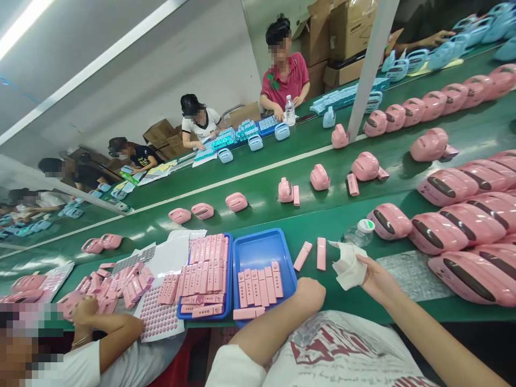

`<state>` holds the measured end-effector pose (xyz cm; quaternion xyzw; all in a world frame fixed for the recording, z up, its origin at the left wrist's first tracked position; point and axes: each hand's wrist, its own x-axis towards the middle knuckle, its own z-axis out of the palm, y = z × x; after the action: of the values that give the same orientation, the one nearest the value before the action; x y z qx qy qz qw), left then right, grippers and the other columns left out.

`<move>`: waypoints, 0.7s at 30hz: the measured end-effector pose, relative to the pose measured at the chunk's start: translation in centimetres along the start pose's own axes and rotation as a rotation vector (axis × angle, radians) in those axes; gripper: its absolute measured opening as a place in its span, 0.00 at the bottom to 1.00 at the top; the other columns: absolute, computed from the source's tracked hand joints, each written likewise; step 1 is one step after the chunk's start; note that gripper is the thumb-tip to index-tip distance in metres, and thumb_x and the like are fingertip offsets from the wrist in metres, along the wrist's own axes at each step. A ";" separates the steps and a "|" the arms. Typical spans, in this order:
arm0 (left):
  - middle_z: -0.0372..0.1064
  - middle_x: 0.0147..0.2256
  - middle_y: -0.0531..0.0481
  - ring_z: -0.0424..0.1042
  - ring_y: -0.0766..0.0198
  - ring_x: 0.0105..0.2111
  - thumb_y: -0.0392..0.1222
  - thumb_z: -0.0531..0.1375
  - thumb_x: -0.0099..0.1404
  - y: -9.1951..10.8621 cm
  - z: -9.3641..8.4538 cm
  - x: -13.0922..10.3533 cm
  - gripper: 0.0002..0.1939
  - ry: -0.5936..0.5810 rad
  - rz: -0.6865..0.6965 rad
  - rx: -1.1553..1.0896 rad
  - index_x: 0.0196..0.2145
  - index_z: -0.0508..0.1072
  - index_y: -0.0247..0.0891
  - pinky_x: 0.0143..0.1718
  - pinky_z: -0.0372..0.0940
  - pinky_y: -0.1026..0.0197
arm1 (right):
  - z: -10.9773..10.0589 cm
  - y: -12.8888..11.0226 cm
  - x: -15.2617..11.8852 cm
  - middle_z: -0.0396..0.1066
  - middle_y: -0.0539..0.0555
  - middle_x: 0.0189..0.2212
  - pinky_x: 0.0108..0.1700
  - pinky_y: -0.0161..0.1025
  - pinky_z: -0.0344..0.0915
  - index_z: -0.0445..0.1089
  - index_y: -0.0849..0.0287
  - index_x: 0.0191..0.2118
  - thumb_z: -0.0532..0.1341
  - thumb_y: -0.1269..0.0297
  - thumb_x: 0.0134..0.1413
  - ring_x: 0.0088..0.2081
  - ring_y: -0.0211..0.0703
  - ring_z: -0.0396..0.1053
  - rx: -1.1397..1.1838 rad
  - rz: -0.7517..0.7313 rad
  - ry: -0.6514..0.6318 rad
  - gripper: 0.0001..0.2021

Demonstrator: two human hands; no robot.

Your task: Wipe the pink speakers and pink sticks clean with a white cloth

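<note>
My right hand (373, 274) pinches a crumpled white cloth or tissue (350, 264) above the green bench. My left hand (311, 293) is curled closed beside the right edge of a blue tray (258, 243); whatever its fingers may hold is hidden. Several slim pink plastic bars (261, 282) with small dark marks lie in that tray. Two more lie loose just past my hands, one a plain-looking pink bar (321, 253). A clear bottle (358, 232) with a green and white cap lies right behind the cloth.
Pink rounded housings (439, 232) are packed at the right, and others stand along the green conveyor (266, 199). A fuller blue tray (228, 269) of pink bars is at the left, near a co-worker's arm (108, 322). Co-workers sit across the belt with blue parts.
</note>
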<state>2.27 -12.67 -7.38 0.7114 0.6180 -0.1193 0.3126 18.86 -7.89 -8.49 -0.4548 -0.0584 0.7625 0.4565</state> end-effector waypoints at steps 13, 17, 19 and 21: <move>0.73 0.37 0.33 0.72 0.46 0.40 0.30 0.60 0.53 3.8 2.0 2.9 0.14 -0.176 -0.081 0.054 0.39 0.76 0.35 0.37 0.65 0.50 | -3.9 2.5 -0.9 0.75 0.53 0.38 0.40 0.45 0.73 0.71 0.57 0.42 0.63 0.72 0.45 0.42 0.52 0.73 0.010 0.102 0.017 0.15; 0.72 0.36 0.28 0.71 0.39 0.40 0.22 0.60 0.46 4.4 2.4 2.4 0.15 -0.178 -0.096 -0.006 0.35 0.76 0.27 0.37 0.63 0.45 | -3.6 2.4 -0.6 0.76 0.53 0.37 0.38 0.43 0.74 0.70 0.57 0.44 0.62 0.73 0.46 0.39 0.50 0.74 0.014 0.087 0.008 0.16; 0.71 0.36 0.25 0.70 0.36 0.41 0.21 0.58 0.48 4.5 2.8 1.4 0.13 -0.148 -0.104 -0.059 0.33 0.76 0.25 0.37 0.62 0.43 | -3.4 2.0 -0.8 0.76 0.52 0.36 0.37 0.42 0.74 0.70 0.57 0.46 0.61 0.74 0.47 0.37 0.49 0.74 0.025 0.077 0.026 0.17; 0.70 0.36 0.24 0.68 0.35 0.43 0.23 0.56 0.52 4.3 3.2 0.6 0.11 -0.105 -0.097 -0.145 0.32 0.76 0.25 0.39 0.61 0.40 | -3.2 1.5 -1.2 0.76 0.51 0.34 0.34 0.39 0.74 0.69 0.56 0.47 0.60 0.76 0.47 0.34 0.45 0.75 0.046 0.082 0.067 0.19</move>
<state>7.19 -14.25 -8.93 0.6491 0.6414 -0.1262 0.3890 20.45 -10.71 -10.36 -0.4714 -0.0070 0.7661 0.4369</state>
